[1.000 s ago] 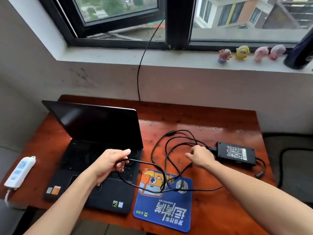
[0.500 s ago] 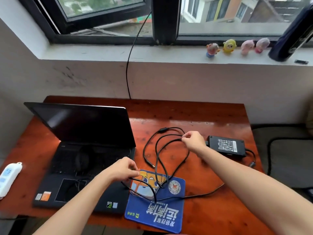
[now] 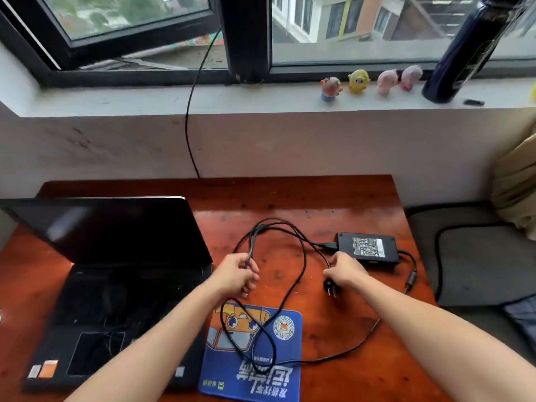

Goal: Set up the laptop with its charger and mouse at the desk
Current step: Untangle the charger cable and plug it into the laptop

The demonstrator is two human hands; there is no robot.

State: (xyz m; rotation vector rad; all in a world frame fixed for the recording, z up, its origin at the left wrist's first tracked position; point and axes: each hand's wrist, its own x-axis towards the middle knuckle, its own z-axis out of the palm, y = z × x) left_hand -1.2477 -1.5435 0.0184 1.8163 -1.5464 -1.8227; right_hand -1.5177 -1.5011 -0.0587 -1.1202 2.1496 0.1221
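On wooden desk (image 3: 342, 198): open laptop (image 3: 116, 256); charger brick (image 3: 367, 247); left hand (image 3: 235, 276) fingers pinching cable (image 3: 301, 256); right hand (image 3: 346, 271) clenched around wall plug (image 3: 330, 287); mouse pad (image 3: 278, 378)

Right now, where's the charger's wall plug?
Head view, right of centre: the black pronged wall plug hangs from the right hand, just above the red-brown wooden desk, in front of the black power brick.
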